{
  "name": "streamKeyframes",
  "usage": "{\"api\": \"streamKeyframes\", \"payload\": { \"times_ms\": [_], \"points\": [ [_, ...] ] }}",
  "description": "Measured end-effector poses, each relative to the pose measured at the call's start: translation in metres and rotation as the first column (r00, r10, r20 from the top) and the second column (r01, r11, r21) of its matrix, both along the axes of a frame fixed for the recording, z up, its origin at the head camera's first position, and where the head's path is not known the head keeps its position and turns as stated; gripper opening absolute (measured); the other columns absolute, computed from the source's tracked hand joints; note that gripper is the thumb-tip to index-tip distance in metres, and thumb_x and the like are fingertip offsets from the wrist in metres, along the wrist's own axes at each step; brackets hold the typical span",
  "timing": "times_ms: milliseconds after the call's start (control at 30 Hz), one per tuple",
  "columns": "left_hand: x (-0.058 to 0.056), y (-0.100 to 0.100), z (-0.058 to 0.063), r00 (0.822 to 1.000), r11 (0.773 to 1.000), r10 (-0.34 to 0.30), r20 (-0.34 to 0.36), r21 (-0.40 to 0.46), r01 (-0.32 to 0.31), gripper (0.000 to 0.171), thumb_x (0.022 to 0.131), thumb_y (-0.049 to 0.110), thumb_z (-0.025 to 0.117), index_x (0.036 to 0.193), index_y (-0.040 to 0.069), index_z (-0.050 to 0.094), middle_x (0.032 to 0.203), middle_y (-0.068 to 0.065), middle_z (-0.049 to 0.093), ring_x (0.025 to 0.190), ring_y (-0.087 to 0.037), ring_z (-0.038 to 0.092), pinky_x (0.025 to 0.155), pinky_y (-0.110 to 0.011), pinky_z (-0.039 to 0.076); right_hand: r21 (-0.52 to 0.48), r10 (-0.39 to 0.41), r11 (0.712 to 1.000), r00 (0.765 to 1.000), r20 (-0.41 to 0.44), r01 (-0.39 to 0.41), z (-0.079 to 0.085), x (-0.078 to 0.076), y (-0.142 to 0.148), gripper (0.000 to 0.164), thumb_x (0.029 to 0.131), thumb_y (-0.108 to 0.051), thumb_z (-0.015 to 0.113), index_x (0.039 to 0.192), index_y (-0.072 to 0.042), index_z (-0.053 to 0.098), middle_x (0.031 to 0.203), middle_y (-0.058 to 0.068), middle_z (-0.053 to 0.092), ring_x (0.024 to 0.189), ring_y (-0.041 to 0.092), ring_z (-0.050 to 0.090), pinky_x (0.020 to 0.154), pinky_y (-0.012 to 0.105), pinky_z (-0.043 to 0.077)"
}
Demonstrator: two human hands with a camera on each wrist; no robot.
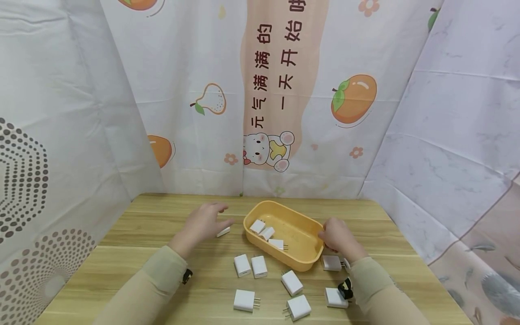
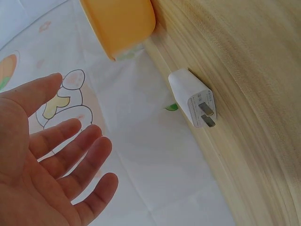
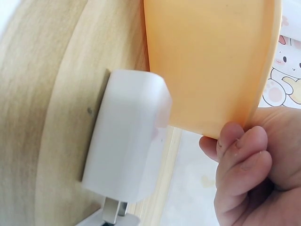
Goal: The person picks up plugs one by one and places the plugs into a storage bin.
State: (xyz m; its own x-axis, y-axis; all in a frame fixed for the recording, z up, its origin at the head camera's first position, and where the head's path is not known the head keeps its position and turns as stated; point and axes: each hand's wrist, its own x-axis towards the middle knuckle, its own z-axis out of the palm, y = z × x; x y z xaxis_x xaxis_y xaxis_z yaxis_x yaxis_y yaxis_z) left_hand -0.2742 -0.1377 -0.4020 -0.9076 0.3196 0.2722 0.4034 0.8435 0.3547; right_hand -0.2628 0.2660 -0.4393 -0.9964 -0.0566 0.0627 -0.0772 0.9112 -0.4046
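Head view, right hand [image 1: 339,235] gripping tray [image 1: 299,235], curtain [image 1: 268,97] reading “元气满满的一天开始”

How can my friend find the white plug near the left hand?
Find the yellow tray on the wooden table. Just left of it, near the person's left hand, lies the small white plug. Unlike the other plugs, it sits alone, farthest left of all.
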Motion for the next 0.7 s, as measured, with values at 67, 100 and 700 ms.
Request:
{"api": "streamKeyframes", "payload": {
  "times_ms": [67,100,700],
  "points": [
    [0.000,0.000,0.000,1.000,1.000,-0.001,-0.002,-0.003,0.001,0.053,0.091,0.045,0.075,0.131,0.010,0.069,0.123,-0.009,0.070,0.115,-0.031,0.064,0.096,-0.051,0.051,0.001,0.003,1.000,1.000,-0.003,-0.003,0.000,0.000,0.000,0.031,0.086,-0.008,0.059,0.056,-0.011,0.051,0.040,-0.004,0.047,0.033,0.008,0.043,0.038,0.023,0.035],
    [0.000,-0.001,0.000,1.000,1.000,-0.001,-0.001,-0.003,0.001,0.053,0.091,0.045,0.075,0.130,0.009,0.069,0.123,-0.009,0.070,0.115,-0.031,0.064,0.096,-0.051,0.051,0.002,0.003,1.000,1.000,-0.004,-0.003,0.000,0.000,0.000,0.031,0.086,-0.008,0.059,0.056,-0.011,0.051,0.040,-0.004,0.047,0.033,0.008,0.043,0.038,0.022,0.035],
    [-0.016,-0.006,-0.015,0.997,0.998,0.032,0.072,-0.061,-0.028,0.049,0.091,0.040,0.076,0.125,0.005,0.071,0.123,-0.013,0.069,0.115,-0.034,0.063,0.096,-0.051,0.050,-0.011,0.002,1.000,1.000,0.002,-0.002,0.001,0.003,-0.001,0.031,0.087,-0.007,0.059,0.057,-0.010,0.051,0.041,-0.003,0.048,0.034,0.009,0.044,0.037,0.021,0.035]
  ]
}}
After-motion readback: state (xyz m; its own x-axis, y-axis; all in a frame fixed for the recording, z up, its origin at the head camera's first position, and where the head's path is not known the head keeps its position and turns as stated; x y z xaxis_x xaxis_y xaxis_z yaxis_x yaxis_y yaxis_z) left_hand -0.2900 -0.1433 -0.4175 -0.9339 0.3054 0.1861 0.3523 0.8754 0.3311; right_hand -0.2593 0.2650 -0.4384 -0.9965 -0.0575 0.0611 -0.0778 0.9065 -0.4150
